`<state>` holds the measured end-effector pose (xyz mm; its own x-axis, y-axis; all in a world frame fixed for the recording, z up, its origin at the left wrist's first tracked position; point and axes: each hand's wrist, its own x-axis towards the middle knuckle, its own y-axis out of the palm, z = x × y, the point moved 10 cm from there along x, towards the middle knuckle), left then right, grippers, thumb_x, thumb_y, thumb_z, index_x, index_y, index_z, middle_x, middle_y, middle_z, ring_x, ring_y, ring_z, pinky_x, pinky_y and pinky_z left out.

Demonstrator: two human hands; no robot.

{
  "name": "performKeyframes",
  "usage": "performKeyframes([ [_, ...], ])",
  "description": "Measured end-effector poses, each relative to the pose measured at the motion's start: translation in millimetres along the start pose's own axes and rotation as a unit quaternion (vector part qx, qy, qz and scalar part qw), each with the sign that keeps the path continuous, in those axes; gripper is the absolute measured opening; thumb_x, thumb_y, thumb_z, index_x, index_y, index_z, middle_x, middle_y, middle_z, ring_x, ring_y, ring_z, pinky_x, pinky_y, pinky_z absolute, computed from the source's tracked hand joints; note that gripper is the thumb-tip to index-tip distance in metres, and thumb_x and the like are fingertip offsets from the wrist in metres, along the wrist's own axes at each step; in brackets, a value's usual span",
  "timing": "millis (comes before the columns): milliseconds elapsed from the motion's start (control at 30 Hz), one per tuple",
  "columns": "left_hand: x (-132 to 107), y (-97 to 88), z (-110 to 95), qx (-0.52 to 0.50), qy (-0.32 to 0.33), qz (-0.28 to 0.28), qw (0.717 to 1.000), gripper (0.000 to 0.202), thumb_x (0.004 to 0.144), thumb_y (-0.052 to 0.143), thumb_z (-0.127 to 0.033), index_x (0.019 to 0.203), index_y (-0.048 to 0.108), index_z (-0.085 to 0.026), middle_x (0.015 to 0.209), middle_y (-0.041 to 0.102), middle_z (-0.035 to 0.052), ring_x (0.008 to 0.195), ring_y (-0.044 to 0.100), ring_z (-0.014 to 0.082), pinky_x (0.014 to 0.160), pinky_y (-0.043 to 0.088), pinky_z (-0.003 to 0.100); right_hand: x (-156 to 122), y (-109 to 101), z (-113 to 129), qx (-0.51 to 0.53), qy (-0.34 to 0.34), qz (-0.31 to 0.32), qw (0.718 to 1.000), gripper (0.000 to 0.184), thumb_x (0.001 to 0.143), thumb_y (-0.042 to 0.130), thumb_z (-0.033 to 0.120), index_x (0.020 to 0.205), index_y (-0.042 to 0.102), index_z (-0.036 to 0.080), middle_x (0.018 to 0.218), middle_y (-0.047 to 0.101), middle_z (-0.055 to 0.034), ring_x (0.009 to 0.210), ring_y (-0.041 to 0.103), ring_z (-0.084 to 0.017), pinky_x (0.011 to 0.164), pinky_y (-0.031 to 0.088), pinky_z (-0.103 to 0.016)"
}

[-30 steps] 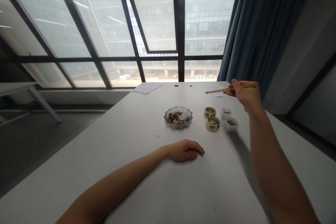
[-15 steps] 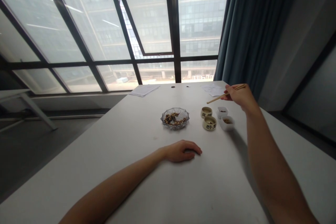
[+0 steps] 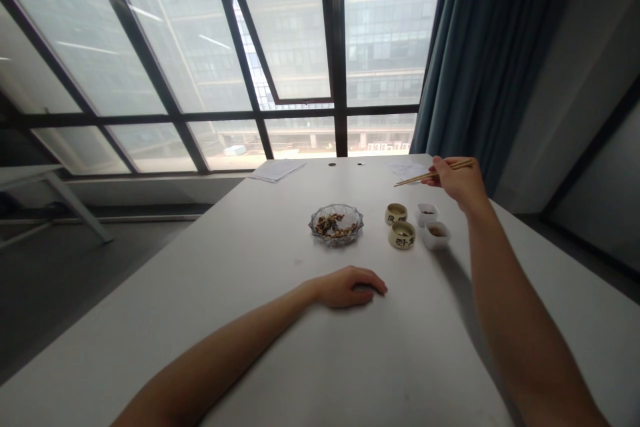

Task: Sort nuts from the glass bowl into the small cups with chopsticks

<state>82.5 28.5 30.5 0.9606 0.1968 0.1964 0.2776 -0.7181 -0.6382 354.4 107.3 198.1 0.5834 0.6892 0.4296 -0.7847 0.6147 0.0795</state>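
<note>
**Right hand** (image 3: pixel 459 181): grip closed on a pair of slim wooden chopsticks (image 3: pixel 434 175), raised at right of frame, beyond two small white square dishes (image 3: pixel 435 235).
**Left hand** (image 3: pixel 349 287): grip loosely curled, empty, resting on the white tabletop (image 3: pixel 240 280), lower centre.
**Nearby:** cut-glass dish (image 3: pixel 336 224) of dark and tan morsels; two cream ceramic cups (image 3: pixel 401 235) with dark lettering.

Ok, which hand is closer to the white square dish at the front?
The right hand, holding chopsticks, is nearer, raised just beyond the white square dish; the left hand rests on the table, farther away, toward the person.
</note>
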Motion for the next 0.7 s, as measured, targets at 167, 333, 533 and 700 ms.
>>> performKeyframes([
  [167,0,0.2,1,0.006,-0.01,0.004,1.0,0.031,0.098,0.057,-0.03,0.125,0.069,-0.021,0.127,0.07,0.0123,0.12,0.065,0.0219,0.109,0.047,0.035,-12,21,18,0.034,-0.056,0.033,0.997,0.03,0.083,0.078,0.041,0.073,0.067,0.015,0.066,0.072,-0.0086,0.05,0.071,-0.02,0.048,0.063,-0.029],
  [333,0,0.4,1,0.004,-0.009,0.006,1.0,0.031,0.098,0.057,-0.03,0.125,0.069,-0.02,0.127,0.07,0.0126,0.12,0.065,0.0224,0.109,0.047,0.036,-36,68,14,0.036,-0.078,0.126,0.988,0.044,0.082,0.075,0.056,0.073,0.07,0.014,0.066,0.072,-0.0087,0.054,0.072,-0.021,0.049,0.062,-0.027],
  [533,0,0.1,3,0.004,-0.012,0.003,1.0,0.031,0.097,0.058,-0.031,0.125,0.068,-0.022,0.127,0.07,0.0119,0.119,0.065,0.0227,0.109,0.048,0.037,-74,136,-35,0.019,-0.057,0.263,0.963,0.051,0.083,0.067,0.066,0.075,0.07,0.016,0.067,0.072,-0.0079,0.06,0.074,-0.022,0.054,0.06,-0.028],
  [700,0,0.0,2,0.006,-0.003,0.001,1.0,0.031,0.097,0.058,-0.028,0.126,0.068,-0.021,0.127,0.071,0.0116,0.118,0.066,0.0223,0.108,0.048,0.036,-97,164,-67,-0.024,-0.058,0.317,0.946,0.045,0.086,0.065,0.062,0.072,0.067,0.019,0.065,0.07,-0.0054,0.067,0.075,-0.024,0.057,0.058,-0.028],
])
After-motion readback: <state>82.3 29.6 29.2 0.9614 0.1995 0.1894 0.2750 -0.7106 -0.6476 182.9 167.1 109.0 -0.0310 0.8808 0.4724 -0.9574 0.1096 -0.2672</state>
